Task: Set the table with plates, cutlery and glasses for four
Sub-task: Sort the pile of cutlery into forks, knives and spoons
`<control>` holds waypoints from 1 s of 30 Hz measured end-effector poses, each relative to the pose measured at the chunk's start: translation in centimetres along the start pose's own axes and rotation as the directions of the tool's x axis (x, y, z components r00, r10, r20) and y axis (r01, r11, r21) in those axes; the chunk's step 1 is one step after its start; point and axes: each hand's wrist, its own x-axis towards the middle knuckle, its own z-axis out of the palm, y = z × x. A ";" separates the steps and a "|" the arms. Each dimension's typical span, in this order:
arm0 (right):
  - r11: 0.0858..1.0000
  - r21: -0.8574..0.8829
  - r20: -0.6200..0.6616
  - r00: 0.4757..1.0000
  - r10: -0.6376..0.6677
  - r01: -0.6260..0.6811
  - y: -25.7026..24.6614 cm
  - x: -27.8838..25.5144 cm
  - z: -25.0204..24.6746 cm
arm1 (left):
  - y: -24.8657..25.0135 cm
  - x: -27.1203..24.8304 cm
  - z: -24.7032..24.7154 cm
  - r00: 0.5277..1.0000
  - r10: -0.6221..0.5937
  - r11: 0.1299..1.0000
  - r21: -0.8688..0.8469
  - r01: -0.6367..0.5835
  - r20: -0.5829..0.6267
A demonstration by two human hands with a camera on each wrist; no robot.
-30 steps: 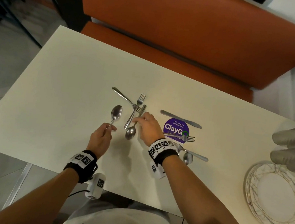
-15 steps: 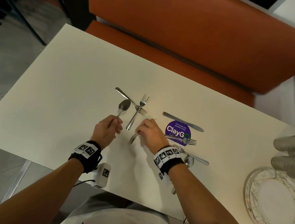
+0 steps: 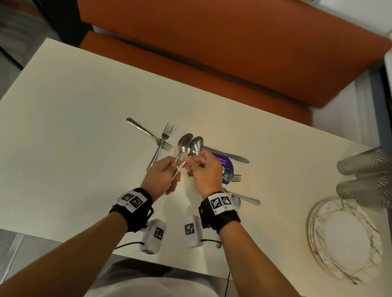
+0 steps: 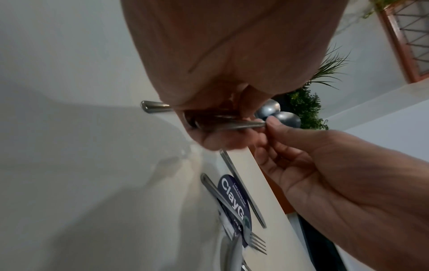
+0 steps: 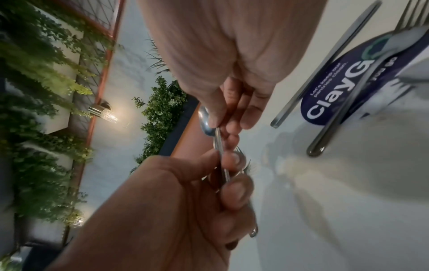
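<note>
a: how far along is the setting?

b: barely begun, i'd judge. the left hand (image 3: 162, 172) pinches one spoon (image 3: 183, 144) by its handle, and the right hand (image 3: 205, 171) pinches a second spoon (image 3: 196, 146); the two bowls are held up side by side, just left of the purple sticker (image 3: 224, 166) on the desk (image 3: 68, 132).

a: so all the fingers are busy?

b: yes, each hand's fingers are curled round a spoon handle.

a: and the rest?

b: two forks (image 3: 164, 139) lie crossed further left of the sticker, a knife (image 3: 228, 155) just behind it, another fork (image 3: 234, 177) across it, more cutlery (image 3: 245, 199) just in front. the plates (image 3: 344, 238) are stacked and the glasses (image 3: 373, 180) lie well right of the sticker. no place is laid yet; four remain.
</note>
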 end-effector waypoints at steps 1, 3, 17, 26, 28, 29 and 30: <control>1.000 -0.017 -0.027 1.000 -0.013 0.013 -0.1 -0.1 -0.2 | -0.1 0.0 0.2 1.000 0.005 1.000 0.000 -0.005 -0.013; 0.999 -0.040 -0.102 0.994 -0.033 0.029 -0.3 0.0 -0.6 | -0.1 -0.1 0.3 0.999 0.017 1.000 0.017 -0.017 -0.033; 0.997 -0.078 -0.123 0.992 -0.027 0.017 -0.1 0.8 -1.0 | 0.1 -0.5 0.3 0.998 -0.050 0.999 0.023 0.049 0.044; 0.995 0.085 -0.065 0.996 0.066 -0.060 1.3 0.3 -4.4 | -1.0 -0.8 2.8 0.998 0.041 0.978 0.203 -0.049 0.041; 0.995 0.072 -0.127 0.989 0.077 -0.068 2.2 0.5 -6.3 | -1.3 -0.9 3.6 0.999 0.041 0.972 0.231 -0.043 0.014; 0.997 0.044 -0.157 0.985 0.076 -0.070 2.7 0.6 -7.4 | -1.5 -0.9 3.9 0.999 0.037 0.971 0.235 -0.037 0.006; 0.997 0.020 -0.176 0.981 0.077 -0.075 3.4 0.7 -8.6 | -1.6 -0.9 4.3 1.000 0.031 0.970 0.242 -0.030 -0.001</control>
